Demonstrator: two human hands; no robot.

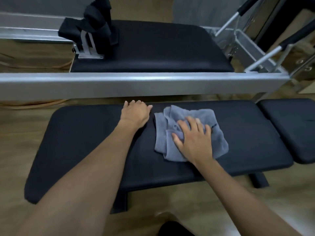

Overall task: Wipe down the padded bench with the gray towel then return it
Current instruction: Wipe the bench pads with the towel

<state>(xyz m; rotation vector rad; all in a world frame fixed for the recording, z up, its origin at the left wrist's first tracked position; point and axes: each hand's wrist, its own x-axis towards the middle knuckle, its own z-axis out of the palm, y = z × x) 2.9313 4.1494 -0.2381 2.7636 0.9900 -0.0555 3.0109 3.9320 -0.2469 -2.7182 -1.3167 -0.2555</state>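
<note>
A black padded bench [85, 142] stretches across the middle of the view. A crumpled gray towel [196, 116] lies on its right half. My right hand [194, 138] presses flat on the towel, fingers spread, pinching a fold under the thumb. My left hand [135, 113] rests palm down on the bench's far edge, just left of the towel, holding nothing.
A second black pad [289, 126] adjoins the bench on the right. Behind runs a silver metal frame rail [136, 84] with a black carriage pad [153, 46], black straps [95, 21] and metal bars [255, 53]. The floor is wood.
</note>
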